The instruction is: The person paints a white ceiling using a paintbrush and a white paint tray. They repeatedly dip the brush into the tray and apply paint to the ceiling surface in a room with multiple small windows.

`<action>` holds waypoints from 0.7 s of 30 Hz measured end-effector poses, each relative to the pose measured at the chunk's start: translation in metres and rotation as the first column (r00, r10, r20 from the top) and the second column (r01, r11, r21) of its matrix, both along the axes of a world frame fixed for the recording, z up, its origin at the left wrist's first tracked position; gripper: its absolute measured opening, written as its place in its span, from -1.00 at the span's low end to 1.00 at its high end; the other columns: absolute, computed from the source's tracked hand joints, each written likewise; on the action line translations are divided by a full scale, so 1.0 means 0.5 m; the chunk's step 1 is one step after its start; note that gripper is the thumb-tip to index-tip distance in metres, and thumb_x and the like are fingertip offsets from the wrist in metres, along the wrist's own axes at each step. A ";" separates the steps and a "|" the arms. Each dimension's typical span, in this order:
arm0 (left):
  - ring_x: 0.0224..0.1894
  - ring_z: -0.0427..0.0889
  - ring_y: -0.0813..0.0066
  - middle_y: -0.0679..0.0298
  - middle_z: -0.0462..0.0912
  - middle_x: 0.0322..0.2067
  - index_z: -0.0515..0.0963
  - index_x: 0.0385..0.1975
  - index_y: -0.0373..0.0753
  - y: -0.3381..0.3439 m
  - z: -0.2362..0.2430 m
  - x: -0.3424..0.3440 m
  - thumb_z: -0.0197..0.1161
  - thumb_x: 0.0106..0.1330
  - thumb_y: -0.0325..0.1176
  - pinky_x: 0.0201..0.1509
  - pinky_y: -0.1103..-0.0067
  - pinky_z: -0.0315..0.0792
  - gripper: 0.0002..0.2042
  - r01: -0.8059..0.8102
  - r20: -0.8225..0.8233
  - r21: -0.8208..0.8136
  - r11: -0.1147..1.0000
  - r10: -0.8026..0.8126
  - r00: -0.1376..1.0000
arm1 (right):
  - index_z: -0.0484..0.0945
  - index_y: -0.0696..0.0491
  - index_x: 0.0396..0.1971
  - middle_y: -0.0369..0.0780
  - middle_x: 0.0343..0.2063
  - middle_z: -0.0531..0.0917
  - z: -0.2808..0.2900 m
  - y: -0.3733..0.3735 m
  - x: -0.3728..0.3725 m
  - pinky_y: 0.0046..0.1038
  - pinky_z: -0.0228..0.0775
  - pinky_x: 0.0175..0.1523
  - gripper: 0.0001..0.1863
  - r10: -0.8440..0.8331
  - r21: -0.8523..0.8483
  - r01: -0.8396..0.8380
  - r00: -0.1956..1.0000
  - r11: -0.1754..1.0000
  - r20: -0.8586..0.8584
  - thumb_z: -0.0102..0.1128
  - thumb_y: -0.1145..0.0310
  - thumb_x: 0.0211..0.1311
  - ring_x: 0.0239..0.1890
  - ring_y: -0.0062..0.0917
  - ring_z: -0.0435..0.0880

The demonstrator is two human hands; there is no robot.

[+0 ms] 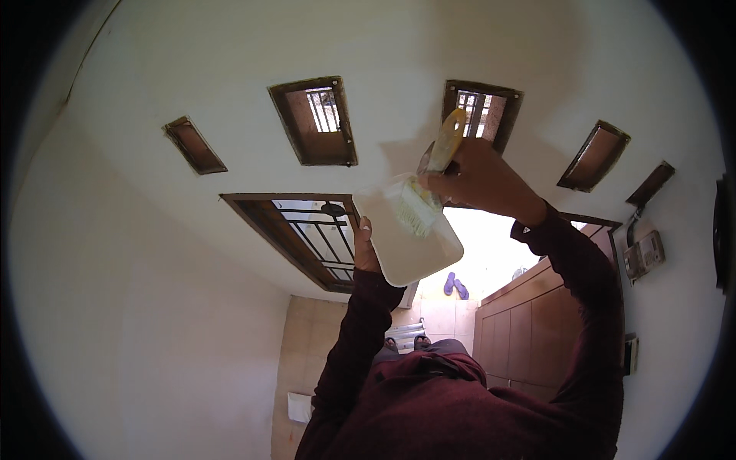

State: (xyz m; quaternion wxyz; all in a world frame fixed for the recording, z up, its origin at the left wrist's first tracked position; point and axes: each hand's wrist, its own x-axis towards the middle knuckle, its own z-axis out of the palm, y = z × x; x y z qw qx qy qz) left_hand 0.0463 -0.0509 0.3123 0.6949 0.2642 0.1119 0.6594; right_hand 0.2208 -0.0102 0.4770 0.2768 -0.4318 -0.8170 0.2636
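Note:
In my left hand (365,247) is a pale, rounded-corner plastic container (422,259), gripped by its left side and held out in front of me. My right hand (487,182) is closed on a wide paintbrush (418,208) with a yellow handle. The handle points up, and the pale, paint-coated bristles hang down over the container's opening. From this angle I cannot tell whether the bristles touch the container's inside. Part of the brush's middle is hidden behind my fingers.
Ahead is a white wall (391,46) with small framed openings (314,121). A grilled window (314,234) is left of the bright doorway; a brown door (529,318) stands right. Below, my feet are on a metal step (406,331), with purple slippers (456,286) on the floor beyond.

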 end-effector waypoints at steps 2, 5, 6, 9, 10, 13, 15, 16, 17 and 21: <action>0.11 0.51 0.20 0.14 0.46 0.08 0.25 0.22 -0.13 0.000 0.005 -0.007 0.04 0.29 0.00 0.15 0.27 0.50 -0.45 -0.009 -0.022 -0.007 1.000 0.009 1.000 | 0.60 0.28 -0.30 -0.14 -0.48 0.65 0.000 0.012 0.031 -0.55 0.57 -0.39 -0.65 -0.022 -0.183 -0.032 0.958 0.983 -0.284 0.27 0.25 0.14 -0.52 -0.58 0.66; 0.08 0.53 0.21 0.16 0.47 0.06 0.25 0.22 -0.13 0.007 0.017 -0.014 0.05 0.30 0.02 0.09 0.28 0.53 -0.45 -0.051 -0.039 -0.071 0.996 0.048 0.998 | 0.54 0.22 -0.20 -0.16 -0.37 0.65 -0.034 0.017 0.062 -0.59 0.60 -0.39 -0.66 -0.154 -0.373 -0.083 0.813 0.924 -0.561 0.26 0.24 0.21 -0.41 -0.59 0.68; 0.06 0.54 0.21 0.16 0.48 0.05 0.25 0.22 -0.12 0.011 0.021 -0.015 0.05 0.30 0.02 0.07 0.28 0.54 -0.45 -0.051 -0.018 -0.022 0.998 0.050 0.999 | 0.52 0.21 -0.17 -0.16 -0.35 0.65 -0.053 0.018 0.067 -0.58 0.61 -0.39 -0.66 -0.212 -0.421 -0.091 0.756 0.903 -0.619 0.26 0.24 0.22 -0.39 -0.58 0.69; 0.03 0.56 0.21 0.16 0.49 0.02 0.26 0.21 -0.12 0.022 0.032 -0.015 0.06 0.29 0.02 0.03 0.28 0.56 -0.45 -0.047 0.016 0.048 0.998 0.046 0.999 | 0.51 0.16 -0.12 -0.19 -0.31 0.64 -0.119 0.025 0.073 -0.52 0.62 -0.33 -0.67 -0.331 -0.517 -0.206 0.563 0.831 -0.757 0.26 0.25 0.23 -0.35 -0.55 0.70; 0.02 0.57 0.21 0.17 0.50 0.01 0.27 0.21 -0.12 0.025 0.035 -0.015 0.05 0.29 0.02 0.03 0.28 0.56 -0.45 -0.027 0.028 0.046 0.999 0.025 0.999 | 0.52 0.15 -0.13 -0.21 -0.32 0.64 -0.141 0.029 0.073 -0.51 0.61 -0.32 -0.68 -0.388 -0.549 -0.241 0.491 0.800 -0.780 0.26 0.26 0.22 -0.35 -0.55 0.69; 0.02 0.56 0.16 0.11 0.49 0.02 0.26 0.21 -0.19 0.033 0.044 -0.018 0.12 0.24 0.00 0.07 0.26 0.55 -0.41 -0.068 -0.009 0.042 0.997 0.068 0.998 | 0.54 0.10 -0.14 -0.23 -0.29 0.64 -0.181 0.035 0.071 -0.48 0.59 -0.29 -0.70 -0.406 -0.543 -0.313 0.408 0.779 -0.818 0.25 0.24 0.23 -0.34 -0.56 0.68; 0.03 0.55 0.13 0.09 0.48 0.03 0.25 0.21 -0.21 0.040 0.050 -0.017 0.13 0.23 0.02 0.09 0.24 0.54 -0.38 -0.097 -0.035 0.013 0.995 0.098 0.995 | 0.55 0.08 -0.14 -0.26 -0.29 0.65 -0.186 0.036 0.069 -0.46 0.56 -0.27 -0.71 -0.383 -0.506 -0.330 0.371 0.797 -0.846 0.23 0.21 0.25 -0.35 -0.55 0.66; 0.04 0.55 0.13 0.09 0.48 0.04 0.25 0.21 -0.21 0.040 0.051 -0.015 0.10 0.25 0.03 0.08 0.23 0.54 -0.39 -0.094 -0.023 0.013 0.995 0.094 0.995 | 0.55 0.07 -0.14 -0.26 -0.29 0.65 -0.183 0.035 0.069 -0.44 0.56 -0.27 -0.72 -0.372 -0.508 -0.327 0.396 0.797 -0.839 0.21 0.21 0.27 -0.33 -0.55 0.65; 0.05 0.55 0.13 0.09 0.48 0.05 0.25 0.22 -0.21 0.045 0.053 -0.014 0.09 0.26 0.04 0.08 0.22 0.54 -0.39 -0.084 -0.028 -0.010 0.996 0.084 0.996 | 0.54 0.07 -0.13 -0.25 -0.31 0.64 -0.177 0.035 0.067 -0.43 0.57 -0.27 -0.72 -0.418 -0.527 -0.333 0.347 0.782 -0.840 0.21 0.23 0.27 -0.33 -0.54 0.65; 0.07 0.55 0.10 0.08 0.49 0.07 0.27 0.22 -0.19 0.050 0.061 -0.016 0.06 0.27 0.03 0.10 0.19 0.53 -0.40 -0.056 -0.036 0.106 0.993 0.060 0.998 | 0.50 0.05 -0.12 -0.27 -0.33 0.60 -0.111 0.040 0.070 -0.45 0.59 -0.25 -0.73 -0.350 -0.424 -0.334 0.259 0.842 -0.900 0.23 0.25 0.27 -0.34 -0.56 0.64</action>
